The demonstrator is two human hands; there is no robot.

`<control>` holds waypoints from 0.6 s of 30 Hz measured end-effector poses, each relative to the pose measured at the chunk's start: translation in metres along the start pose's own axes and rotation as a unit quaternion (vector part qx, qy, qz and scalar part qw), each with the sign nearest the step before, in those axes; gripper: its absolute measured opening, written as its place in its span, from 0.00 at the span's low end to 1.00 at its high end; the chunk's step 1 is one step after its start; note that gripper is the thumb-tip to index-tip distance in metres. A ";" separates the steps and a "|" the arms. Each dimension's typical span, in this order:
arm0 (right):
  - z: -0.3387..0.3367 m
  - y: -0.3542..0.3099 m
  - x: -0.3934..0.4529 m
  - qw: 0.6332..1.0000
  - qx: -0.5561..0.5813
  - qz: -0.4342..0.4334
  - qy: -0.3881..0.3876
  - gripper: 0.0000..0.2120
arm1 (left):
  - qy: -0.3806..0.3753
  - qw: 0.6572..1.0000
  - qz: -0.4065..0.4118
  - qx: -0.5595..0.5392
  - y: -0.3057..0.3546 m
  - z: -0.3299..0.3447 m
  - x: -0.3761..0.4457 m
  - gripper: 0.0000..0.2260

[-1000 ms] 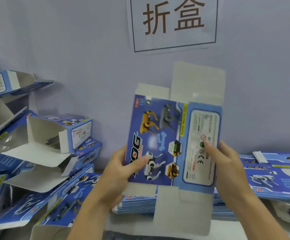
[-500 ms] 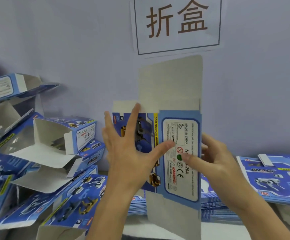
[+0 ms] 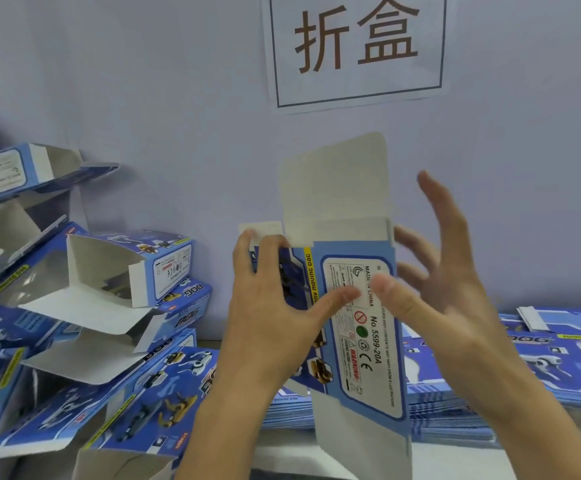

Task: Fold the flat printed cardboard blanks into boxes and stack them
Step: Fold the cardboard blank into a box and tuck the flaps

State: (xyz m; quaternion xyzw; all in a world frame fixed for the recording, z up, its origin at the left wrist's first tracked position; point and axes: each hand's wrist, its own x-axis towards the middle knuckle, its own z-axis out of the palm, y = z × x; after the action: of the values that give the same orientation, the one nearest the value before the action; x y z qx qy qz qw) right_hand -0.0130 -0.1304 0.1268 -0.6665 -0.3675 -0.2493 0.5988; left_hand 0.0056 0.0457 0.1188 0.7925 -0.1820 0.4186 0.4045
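Note:
I hold a blue printed cardboard box blank [image 3: 368, 358] upright in front of me, its white label panel facing me. The box's white top flap [image 3: 337, 188] stands up and a white bottom flap hangs down. My left hand [image 3: 268, 323] grips the box from the left, fingers curled over the upper edge of the picture panel and thumb across the label panel. My right hand [image 3: 455, 299] touches the label panel with its thumb; its fingers are spread wide, off the box to the right. Behind the box lies a stack of flat blanks [image 3: 455, 410].
A heap of folded boxes with open flaps [image 3: 126, 271] fills the left side, leaning against the wall. More flat blanks [image 3: 566, 362] lie at the right. A paper sign [image 3: 355, 46] hangs on the wall above.
The blank has turned from flat to a narrower, box-like shape with the label panel toward me. My left fingers curled over its upper edge. My right fingers spread away from the box.

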 end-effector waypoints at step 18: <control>-0.007 -0.017 0.007 0.987 -0.139 0.007 0.077 0.19 | 0.000 1.000 -0.025 -0.008 0.018 -0.007 0.001 0.30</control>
State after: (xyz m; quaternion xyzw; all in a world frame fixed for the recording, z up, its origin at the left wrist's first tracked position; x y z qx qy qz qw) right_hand -0.0216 -0.1354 0.1434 -0.7245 -0.2773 -0.3442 0.5289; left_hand -0.0089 0.0401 0.1310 0.7936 -0.1658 0.4067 0.4210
